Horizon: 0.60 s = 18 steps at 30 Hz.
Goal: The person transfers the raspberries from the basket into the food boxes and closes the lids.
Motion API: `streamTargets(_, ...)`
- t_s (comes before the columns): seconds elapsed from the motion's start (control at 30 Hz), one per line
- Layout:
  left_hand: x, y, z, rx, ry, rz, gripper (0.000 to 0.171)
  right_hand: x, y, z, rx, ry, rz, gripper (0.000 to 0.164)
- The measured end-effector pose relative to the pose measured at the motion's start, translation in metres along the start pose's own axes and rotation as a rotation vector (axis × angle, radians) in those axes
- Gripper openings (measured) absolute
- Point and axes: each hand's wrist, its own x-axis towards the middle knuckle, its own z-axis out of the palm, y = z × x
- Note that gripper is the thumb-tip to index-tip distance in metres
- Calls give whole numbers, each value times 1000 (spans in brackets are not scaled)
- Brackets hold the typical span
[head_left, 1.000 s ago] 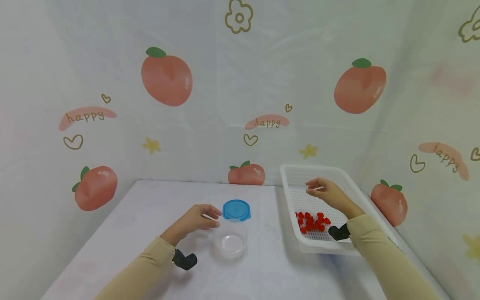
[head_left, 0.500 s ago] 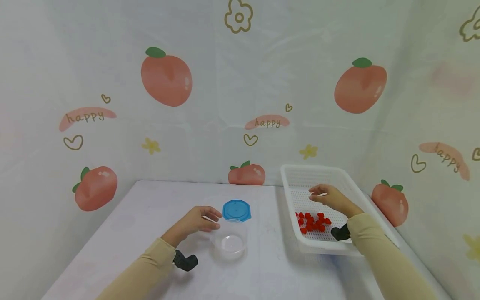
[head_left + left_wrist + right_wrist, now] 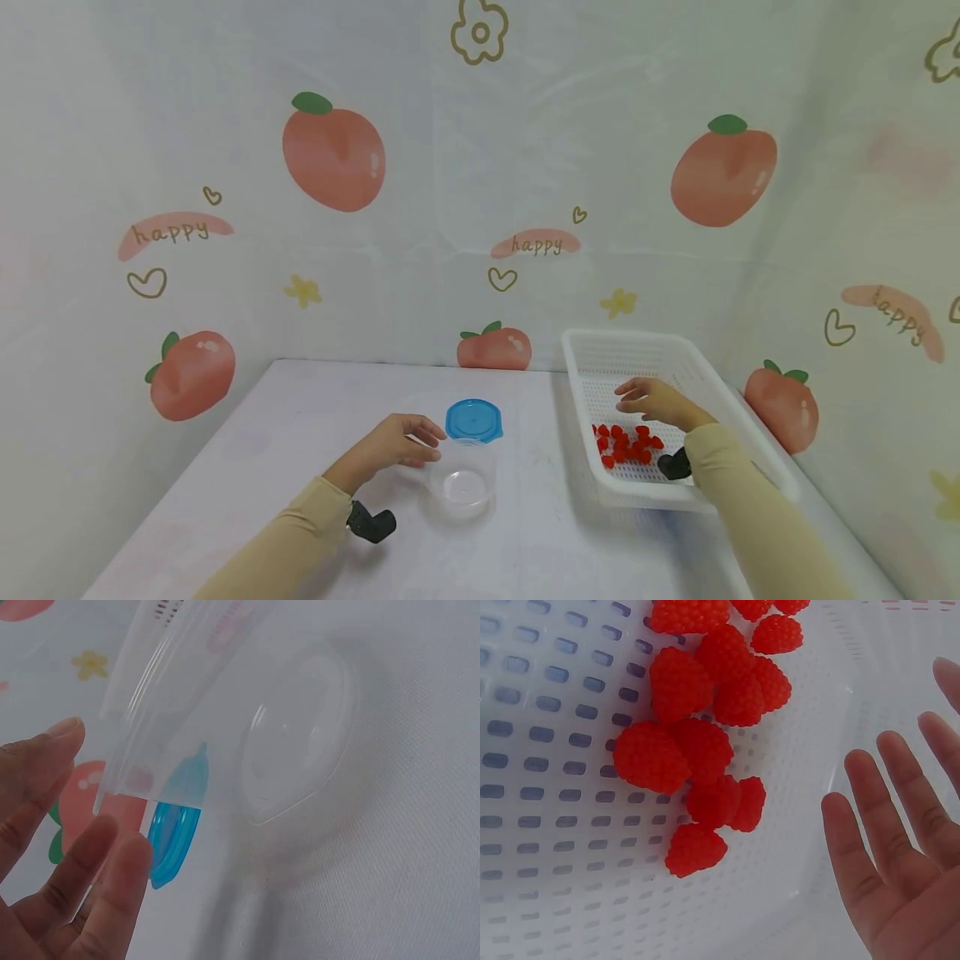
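Observation:
A clear plastic container [image 3: 462, 479] stands upright on the white table. My left hand [image 3: 396, 442] is at its left rim, fingers relaxed and slightly spread. In the left wrist view, the container's wall [image 3: 300, 742] rises right beside those fingertips [image 3: 131, 859], and a gap shows between thumb and fingers. Over the white perforated basket [image 3: 678, 497] hovers my right hand [image 3: 656, 400], holding nothing. Red raspberries [image 3: 626, 446] lie in a cluster on the basket floor; in the right wrist view the raspberries [image 3: 682, 682] sit left of my outstretched fingers [image 3: 870, 795].
Just behind the container lies a blue lid [image 3: 474, 419], flat on the table [image 3: 315, 400]. The basket fills the table's right side, its raised walls around the fruit. A printed curtain [image 3: 420, 208] hangs behind the table.
My right hand has lowered a little over the basket, its fingers still loose. The left hand stays at the container's rim, nearly still. Raspberries and lid keep their places.

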Motion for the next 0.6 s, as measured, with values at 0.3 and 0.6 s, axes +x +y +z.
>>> streamTargets(0.3, 1, -2, 2, 24, 3, -36, 31, 6, 5, 6, 54, -47, 43, 38)
streamTargets(0.6, 0, 0, 5, 35, 21, -39, 30, 10, 3, 11, 30, -135, 76, 39)
